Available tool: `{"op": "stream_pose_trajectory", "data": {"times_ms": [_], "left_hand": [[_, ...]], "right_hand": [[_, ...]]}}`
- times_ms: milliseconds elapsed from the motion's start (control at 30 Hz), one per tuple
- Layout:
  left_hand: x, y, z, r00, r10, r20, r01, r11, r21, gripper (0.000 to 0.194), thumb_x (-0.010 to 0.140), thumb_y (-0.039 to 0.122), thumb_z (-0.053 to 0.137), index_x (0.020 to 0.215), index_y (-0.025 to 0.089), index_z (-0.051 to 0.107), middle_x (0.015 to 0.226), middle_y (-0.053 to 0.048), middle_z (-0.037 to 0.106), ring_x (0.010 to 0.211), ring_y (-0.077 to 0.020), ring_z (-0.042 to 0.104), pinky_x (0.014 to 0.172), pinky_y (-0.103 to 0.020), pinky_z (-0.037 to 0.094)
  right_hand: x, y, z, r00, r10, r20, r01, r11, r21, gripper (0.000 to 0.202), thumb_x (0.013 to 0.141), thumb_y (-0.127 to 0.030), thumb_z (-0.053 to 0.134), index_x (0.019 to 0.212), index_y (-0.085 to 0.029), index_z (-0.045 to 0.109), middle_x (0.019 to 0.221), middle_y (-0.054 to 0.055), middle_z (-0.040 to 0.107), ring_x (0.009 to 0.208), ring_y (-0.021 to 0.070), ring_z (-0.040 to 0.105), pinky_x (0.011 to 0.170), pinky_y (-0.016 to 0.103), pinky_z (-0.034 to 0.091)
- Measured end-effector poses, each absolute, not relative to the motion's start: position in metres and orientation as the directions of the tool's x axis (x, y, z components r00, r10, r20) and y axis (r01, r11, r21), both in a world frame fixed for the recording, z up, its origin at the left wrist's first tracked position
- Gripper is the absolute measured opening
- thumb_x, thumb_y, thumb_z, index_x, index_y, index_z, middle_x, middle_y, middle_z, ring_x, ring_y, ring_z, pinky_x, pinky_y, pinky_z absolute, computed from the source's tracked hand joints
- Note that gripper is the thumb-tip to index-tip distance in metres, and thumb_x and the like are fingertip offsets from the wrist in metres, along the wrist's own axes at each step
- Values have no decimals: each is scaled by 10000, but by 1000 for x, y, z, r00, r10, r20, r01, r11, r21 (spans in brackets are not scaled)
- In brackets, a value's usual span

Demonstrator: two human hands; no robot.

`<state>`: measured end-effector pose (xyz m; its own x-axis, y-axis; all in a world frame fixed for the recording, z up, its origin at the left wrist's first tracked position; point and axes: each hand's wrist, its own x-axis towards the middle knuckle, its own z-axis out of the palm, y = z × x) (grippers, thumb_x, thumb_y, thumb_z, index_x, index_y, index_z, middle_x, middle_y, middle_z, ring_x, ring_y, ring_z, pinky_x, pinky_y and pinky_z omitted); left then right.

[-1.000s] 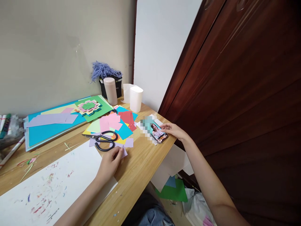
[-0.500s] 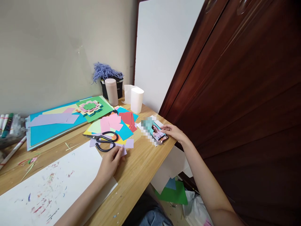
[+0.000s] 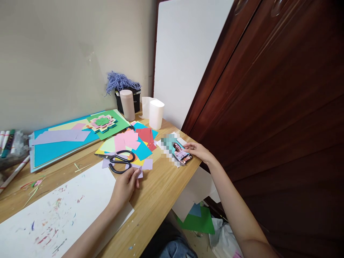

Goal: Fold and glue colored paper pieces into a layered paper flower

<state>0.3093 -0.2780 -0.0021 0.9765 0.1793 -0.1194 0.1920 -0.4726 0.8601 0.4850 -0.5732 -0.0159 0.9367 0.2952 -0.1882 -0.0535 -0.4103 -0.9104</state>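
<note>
A small purple paper piece [image 3: 140,172] is pinched in my left hand [image 3: 124,186], just in front of black-handled scissors [image 3: 121,159] lying on the table. My right hand [image 3: 197,151] rests at the right edge of a phone [image 3: 182,154] with a lit screen, its fingers stretched over the edge. Part of the phone area is pixelated. Behind the scissors lie pink [image 3: 126,139], red [image 3: 144,137] and blue paper pieces. A layered paper flower [image 3: 102,122] sits on a green sheet.
A white cup [image 3: 156,114], a pinkish bottle [image 3: 127,105] and a black box [image 3: 137,100] with blue yarn stand at the back. White paper [image 3: 53,211] with colour marks lies front left. Markers [image 3: 9,143] are far left; a dark wooden door [image 3: 268,107] is right.
My left hand has shifted slightly left, and the purple piece in it has tilted. My right hand has stayed by the phone.
</note>
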Motion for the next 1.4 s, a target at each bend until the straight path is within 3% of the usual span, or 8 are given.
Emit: {"op": "stream_pose_trajectory", "data": {"times_ms": [800,1400], "left_hand": [[310,-278,-2,975,182,-123,195,-452,870,379,839,486,368,621,196,475,501,37,533,436,-120,459,519,-234,350],[311,-278,-3,970,181,-163,226,-422,878,374,834,509,367,679,196,500,514,41,522,438,-119,441,489,-225,339]], "right_hand": [[483,-574,-13,935,293,-202,-69,-407,-911,459,502,-252,785,918,-141,627,840,32,576,818,143,542,761,262,450],[481,-573,-12,935,300,-191,-59,-396,-916,375,628,-357,713,927,-146,632,818,39,634,769,148,581,696,256,454]]}}
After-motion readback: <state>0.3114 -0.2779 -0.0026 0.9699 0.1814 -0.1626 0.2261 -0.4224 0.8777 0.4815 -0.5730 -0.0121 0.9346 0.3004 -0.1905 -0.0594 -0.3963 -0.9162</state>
